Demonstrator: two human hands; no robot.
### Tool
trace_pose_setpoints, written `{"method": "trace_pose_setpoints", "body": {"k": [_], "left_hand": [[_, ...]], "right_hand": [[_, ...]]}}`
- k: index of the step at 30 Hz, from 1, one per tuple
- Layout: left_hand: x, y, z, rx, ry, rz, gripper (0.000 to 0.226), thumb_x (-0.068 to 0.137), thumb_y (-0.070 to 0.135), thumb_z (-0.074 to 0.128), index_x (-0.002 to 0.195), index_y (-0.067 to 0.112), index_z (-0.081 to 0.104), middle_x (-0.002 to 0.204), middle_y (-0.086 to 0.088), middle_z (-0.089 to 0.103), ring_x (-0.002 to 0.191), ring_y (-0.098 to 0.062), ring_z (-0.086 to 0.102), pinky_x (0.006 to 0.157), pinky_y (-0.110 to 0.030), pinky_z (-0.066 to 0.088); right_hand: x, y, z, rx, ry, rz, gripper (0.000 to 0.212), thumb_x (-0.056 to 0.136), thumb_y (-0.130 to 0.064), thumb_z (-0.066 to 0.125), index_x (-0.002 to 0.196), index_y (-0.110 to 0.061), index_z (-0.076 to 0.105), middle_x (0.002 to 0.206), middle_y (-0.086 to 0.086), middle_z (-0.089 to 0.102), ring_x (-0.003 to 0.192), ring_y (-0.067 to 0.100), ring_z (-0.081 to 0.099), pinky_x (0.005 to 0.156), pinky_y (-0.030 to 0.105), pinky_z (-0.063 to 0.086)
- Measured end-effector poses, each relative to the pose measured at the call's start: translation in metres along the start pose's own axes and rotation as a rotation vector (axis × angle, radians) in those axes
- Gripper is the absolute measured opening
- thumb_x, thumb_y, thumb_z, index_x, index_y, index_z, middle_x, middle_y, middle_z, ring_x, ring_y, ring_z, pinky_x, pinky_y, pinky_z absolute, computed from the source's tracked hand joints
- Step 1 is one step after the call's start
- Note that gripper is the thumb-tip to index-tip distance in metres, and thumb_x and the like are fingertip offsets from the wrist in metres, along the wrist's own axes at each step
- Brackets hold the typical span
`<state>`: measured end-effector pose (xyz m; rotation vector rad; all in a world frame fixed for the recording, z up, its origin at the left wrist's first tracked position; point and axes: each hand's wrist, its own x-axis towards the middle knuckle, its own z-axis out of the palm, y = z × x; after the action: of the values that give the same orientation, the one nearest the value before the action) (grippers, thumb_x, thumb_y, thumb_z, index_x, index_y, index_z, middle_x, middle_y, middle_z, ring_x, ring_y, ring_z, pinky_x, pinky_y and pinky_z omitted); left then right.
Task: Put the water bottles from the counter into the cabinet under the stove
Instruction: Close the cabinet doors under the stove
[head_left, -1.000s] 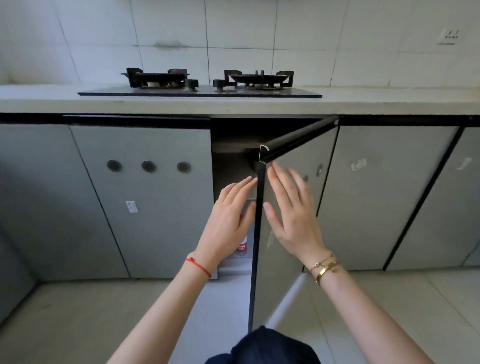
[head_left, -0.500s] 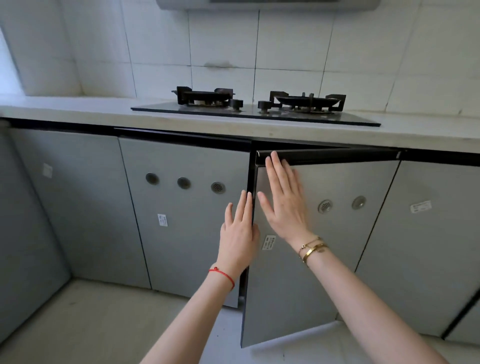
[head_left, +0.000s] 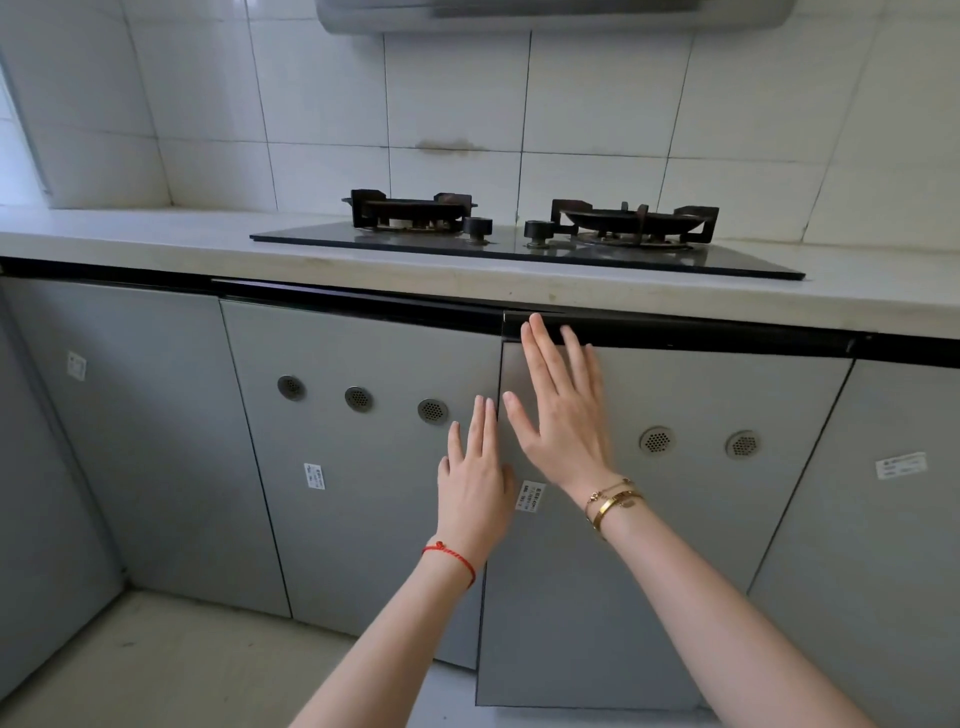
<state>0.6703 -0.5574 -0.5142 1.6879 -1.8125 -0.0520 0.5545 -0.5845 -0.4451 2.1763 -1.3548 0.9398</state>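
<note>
The grey cabinet door (head_left: 675, 545) under the stove (head_left: 524, 234) stands nearly flush with the doors beside it, its bottom left corner still a little proud. My right hand (head_left: 563, 415) lies flat on that door near its upper left edge, fingers spread, fingertips at the black top rail. My left hand (head_left: 475, 483) rests flat across the seam between this door and the left door (head_left: 363, 467). Both hands hold nothing. No water bottle shows on the counter (head_left: 156, 239) or elsewhere; the cabinet's inside is hidden.
A black two-burner gas hob sits on the pale counter, with a range hood (head_left: 556, 13) above it. More grey cabinet doors run to the left and right (head_left: 893, 519). White wall tiles stand behind. The pale floor (head_left: 156, 665) lies below.
The door swung from wide open, with a bottle visible inside, to almost shut under my right hand. My left hand followed to the seam. The view rose and shifted.
</note>
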Motion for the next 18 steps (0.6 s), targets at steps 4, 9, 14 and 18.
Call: {"method": "trace_pose_setpoints", "body": {"k": [4,9,14,18], "left_hand": [[0.009,0.001,0.008,0.045,-0.002,-0.034,0.079,0.093,0.018,0.041,0.153,0.021,-0.012,0.162,0.008,-0.014,0.148,-0.037,0.008,0.109,-0.045,0.036],[0.015,0.0,0.015,0.08,0.005,-0.057,0.078,0.096,0.025,0.04,0.152,0.022,-0.014,0.162,0.007,-0.016,0.148,-0.038,0.008,0.109,-0.046,0.036],[0.015,-0.005,0.014,0.077,0.009,-0.033,0.077,0.096,0.023,0.039,0.153,0.023,-0.012,0.162,0.008,-0.013,0.148,-0.036,0.009,0.111,-0.046,0.033],[0.013,-0.014,0.005,0.09,0.035,-0.018,0.075,0.096,0.025,0.039,0.153,0.023,-0.009,0.163,0.007,-0.01,0.147,-0.034,0.012,0.111,-0.046,0.034]], "right_hand": [[0.01,0.004,0.008,0.025,0.01,0.017,0.07,0.096,-0.045,0.04,0.155,-0.02,0.011,0.163,-0.008,0.006,0.15,0.025,0.006,0.122,0.047,0.01],[0.018,0.005,0.017,0.033,0.021,0.036,0.07,0.095,-0.045,0.041,0.154,-0.02,0.013,0.163,-0.008,0.008,0.149,0.026,0.009,0.121,0.048,0.011],[0.02,0.005,0.021,0.035,0.035,0.041,0.071,0.094,-0.044,0.042,0.154,-0.02,0.013,0.163,-0.007,0.008,0.149,0.027,0.012,0.121,0.049,0.011],[0.019,0.004,0.019,0.038,0.034,0.035,0.071,0.094,-0.045,0.042,0.154,-0.02,0.014,0.163,-0.007,0.009,0.148,0.027,0.016,0.121,0.048,0.011]]}}
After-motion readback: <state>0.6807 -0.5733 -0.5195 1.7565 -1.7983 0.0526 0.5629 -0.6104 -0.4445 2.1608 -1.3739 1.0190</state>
